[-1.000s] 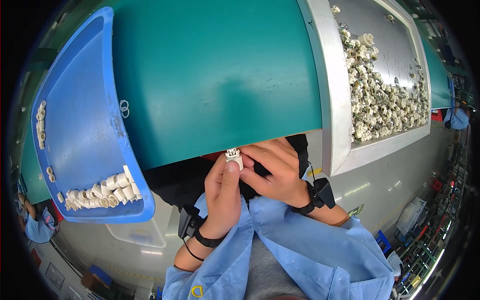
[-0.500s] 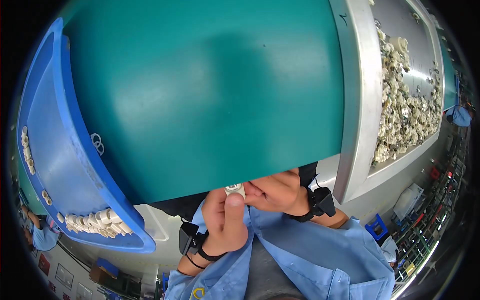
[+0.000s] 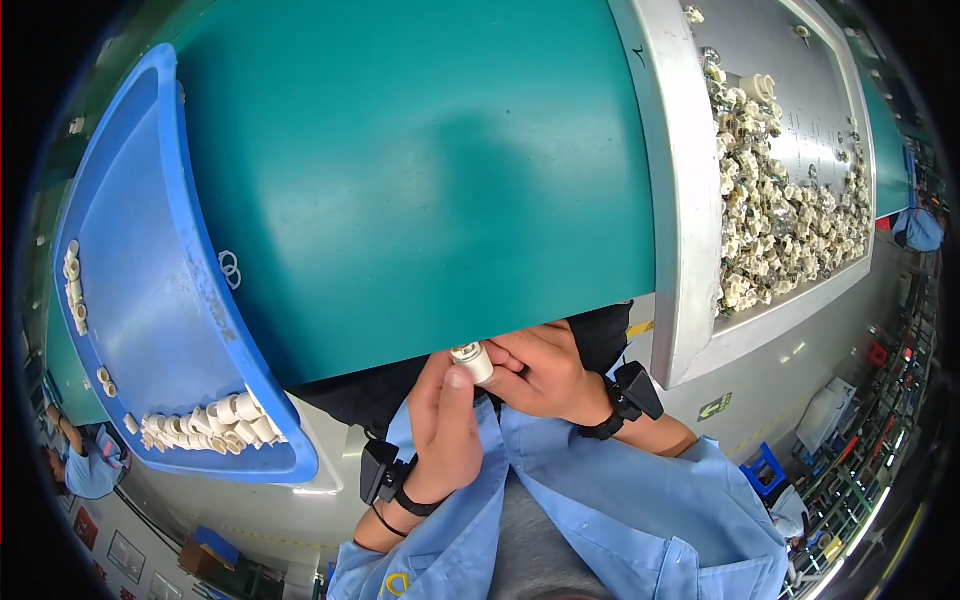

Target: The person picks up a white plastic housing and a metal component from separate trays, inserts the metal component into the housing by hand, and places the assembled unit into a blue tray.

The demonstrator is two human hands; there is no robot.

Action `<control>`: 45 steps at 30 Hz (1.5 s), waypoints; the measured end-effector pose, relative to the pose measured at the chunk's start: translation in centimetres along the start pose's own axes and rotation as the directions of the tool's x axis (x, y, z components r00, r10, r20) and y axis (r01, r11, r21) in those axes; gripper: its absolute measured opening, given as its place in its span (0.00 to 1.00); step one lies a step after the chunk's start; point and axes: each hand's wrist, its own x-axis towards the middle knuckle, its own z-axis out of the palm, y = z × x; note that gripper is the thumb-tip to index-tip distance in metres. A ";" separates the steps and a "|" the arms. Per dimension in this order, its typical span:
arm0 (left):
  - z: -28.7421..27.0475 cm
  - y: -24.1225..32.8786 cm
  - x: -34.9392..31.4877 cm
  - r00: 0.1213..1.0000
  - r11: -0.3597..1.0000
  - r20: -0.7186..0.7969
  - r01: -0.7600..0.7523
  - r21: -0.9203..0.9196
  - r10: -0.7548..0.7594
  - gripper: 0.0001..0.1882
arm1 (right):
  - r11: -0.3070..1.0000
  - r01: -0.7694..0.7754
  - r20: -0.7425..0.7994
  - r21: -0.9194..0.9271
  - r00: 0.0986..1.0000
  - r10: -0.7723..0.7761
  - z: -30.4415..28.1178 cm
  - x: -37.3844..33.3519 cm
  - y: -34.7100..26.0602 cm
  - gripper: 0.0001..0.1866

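At the near edge of the green table point(image 3: 400, 220), a small white cylindrical plastic part point(image 3: 477, 368) is held between my two hands. Its end facing up and away has a metallic rim with some detail inside, too small to make out. My left hand point(image 3: 446, 420) pinches it from the left, thumb laid along its near side. From the right, my right hand point(image 3: 548, 372) is closed with its fingertips against the part. Both wrists carry black strapped devices.
A blue tray point(image 3: 150, 260) on the left holds many cream cylindrical sleeves point(image 3: 215, 425). White rings point(image 3: 230, 270) lie beside it on the table. At right, a metal-rimmed tray point(image 3: 690, 200) contains a heap of small cream-and-metal parts point(image 3: 770, 220). Other people are in the background.
The view has shifted, so the table and trays sit differently in it. The white part is tilted more and shows more of its side; my left thumb has slid lower on it.
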 end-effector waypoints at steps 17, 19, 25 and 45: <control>0.6 -0.8 -1.1 0.991 0.999 -0.131 0.023 0.040 -0.018 0.20 | 0.996 -0.014 0.019 0.086 1.000 0.012 0.9 -1.7 2.2 0.21; 0.6 -0.8 -1.1 0.991 0.998 -0.136 0.024 0.055 -0.016 0.20 | 0.995 -0.014 0.035 0.099 0.999 0.010 0.9 -1.9 2.3 0.21; 0.5 0.3 -0.6 0.995 0.997 -0.100 0.031 0.073 -0.024 0.19 | 0.995 0.008 0.012 0.103 1.000 -0.010 1.7 -2.0 2.0 0.21; 0.7 0.6 -3.0 0.817 0.990 0.576 0.046 -0.130 0.038 0.27 | 0.973 0.169 0.307 0.158 0.928 -0.212 -11.2 1.2 -10.3 0.16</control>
